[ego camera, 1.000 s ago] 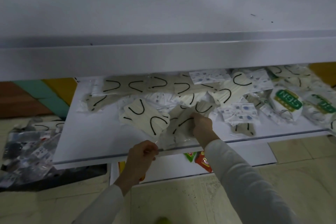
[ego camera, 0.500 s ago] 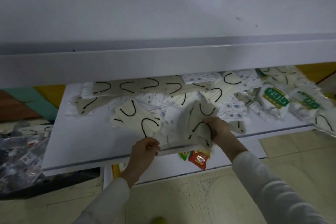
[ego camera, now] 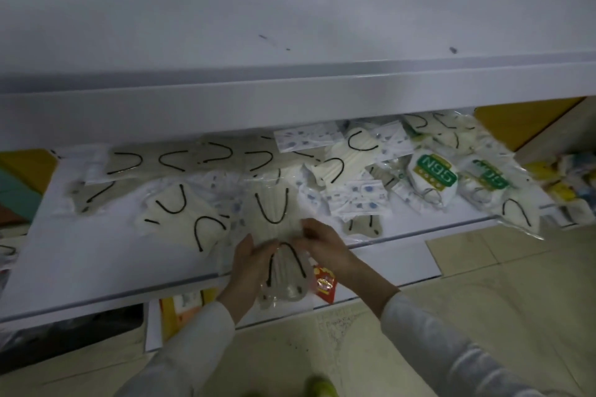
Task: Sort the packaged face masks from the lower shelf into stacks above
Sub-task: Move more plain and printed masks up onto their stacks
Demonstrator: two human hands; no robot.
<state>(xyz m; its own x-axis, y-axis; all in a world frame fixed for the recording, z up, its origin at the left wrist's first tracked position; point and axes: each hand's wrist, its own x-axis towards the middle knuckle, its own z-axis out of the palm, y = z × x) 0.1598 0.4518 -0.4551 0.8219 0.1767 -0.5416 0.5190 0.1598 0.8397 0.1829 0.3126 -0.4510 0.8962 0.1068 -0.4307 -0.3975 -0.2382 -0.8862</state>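
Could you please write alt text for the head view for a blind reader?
A left hand and right hand hold a packaged mask with black ear loops at the front edge of a lower shelf strewn with similar packets and green-labelled N95 packs. A white upper shelf spans above.

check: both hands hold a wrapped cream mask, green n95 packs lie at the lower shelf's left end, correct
Wrong: the head view shows the green N95 packs at the right end of the white lower shelf. Left hand and right hand do hold the wrapped cream mask.
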